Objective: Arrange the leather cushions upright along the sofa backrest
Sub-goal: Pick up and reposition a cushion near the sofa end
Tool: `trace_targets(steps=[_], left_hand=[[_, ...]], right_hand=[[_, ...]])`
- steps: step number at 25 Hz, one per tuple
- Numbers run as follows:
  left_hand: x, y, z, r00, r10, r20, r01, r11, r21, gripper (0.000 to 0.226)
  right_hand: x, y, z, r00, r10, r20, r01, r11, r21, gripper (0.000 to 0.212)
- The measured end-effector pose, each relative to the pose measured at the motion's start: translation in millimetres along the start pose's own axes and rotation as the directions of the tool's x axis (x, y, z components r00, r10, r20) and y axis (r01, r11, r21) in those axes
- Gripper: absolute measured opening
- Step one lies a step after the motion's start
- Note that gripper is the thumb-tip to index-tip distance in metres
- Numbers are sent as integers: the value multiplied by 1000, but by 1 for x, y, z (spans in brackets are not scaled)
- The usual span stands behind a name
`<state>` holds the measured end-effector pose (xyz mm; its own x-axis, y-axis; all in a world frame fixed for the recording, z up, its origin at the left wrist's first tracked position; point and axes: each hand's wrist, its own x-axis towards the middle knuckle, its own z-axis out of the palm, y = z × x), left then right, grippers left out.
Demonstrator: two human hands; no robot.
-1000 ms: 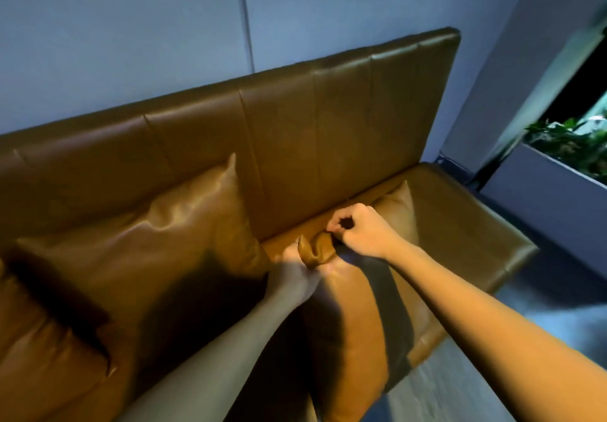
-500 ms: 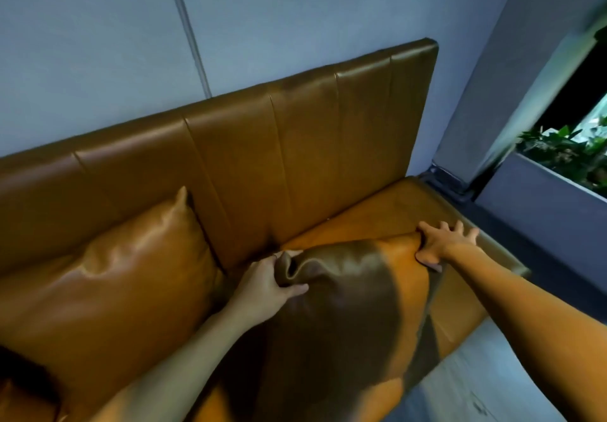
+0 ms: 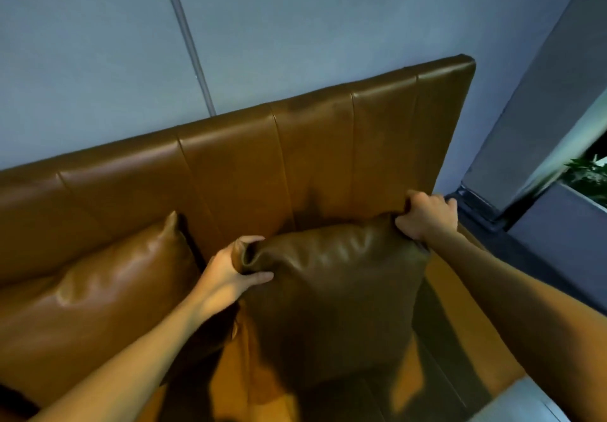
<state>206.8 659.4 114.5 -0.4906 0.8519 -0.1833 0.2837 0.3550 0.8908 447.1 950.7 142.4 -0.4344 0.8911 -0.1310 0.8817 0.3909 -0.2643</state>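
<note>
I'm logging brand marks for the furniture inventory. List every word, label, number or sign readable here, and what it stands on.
None: no text can be read anywhere in this view.
The held cushion, the cushion beside it, the sofa backrest and the wall show plain surfaces, with no tag, print or embossing visible.

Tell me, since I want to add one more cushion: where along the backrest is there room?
Little. The left cushion and the held cushion cover most of the backrest; only a narrow gap by the left hand separates them. Right hand reaches the sofa's end.
</note>
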Motion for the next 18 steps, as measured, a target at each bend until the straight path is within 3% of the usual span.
trace_targets(steps=[5, 8, 11, 12, 14, 16, 18], left_hand=[[42, -8, -4, 988, -61, -142, 36, 985, -171, 85], [72, -26, -6, 920, -335, -206, 287, 930, -231, 90], [88, -36, -5, 852, -506, -132, 466, 850, -245, 110], [91, -37, -5, 849, -519, -100, 473, 830, -294, 112], [96, -38, -7, 848, -531, -9, 468, 754, -461, 123], [97, -38, -4, 852, -522, 41, 445, 679, -584, 136], [97, -33, 4, 857, -514, -51, 381, 696, -608, 124]], right_hand=[[49, -32, -17, 968, -142, -207, 137, 990, -38, 24], [76, -44, -8, 967, -253, -13, 252, 967, -20, 48], [84, -52, 13, 943, -270, 192, 283, 958, -40, 72], [84, -56, 20, 950, -240, 199, 240, 970, 25, 80], [82, -59, 26, 977, -97, 190, 30, 944, 330, 95], [85, -58, 32, 966, 35, 256, -195, 751, 631, 104], [88, -56, 38, 951, 70, 300, -277, 620, 734, 103]])
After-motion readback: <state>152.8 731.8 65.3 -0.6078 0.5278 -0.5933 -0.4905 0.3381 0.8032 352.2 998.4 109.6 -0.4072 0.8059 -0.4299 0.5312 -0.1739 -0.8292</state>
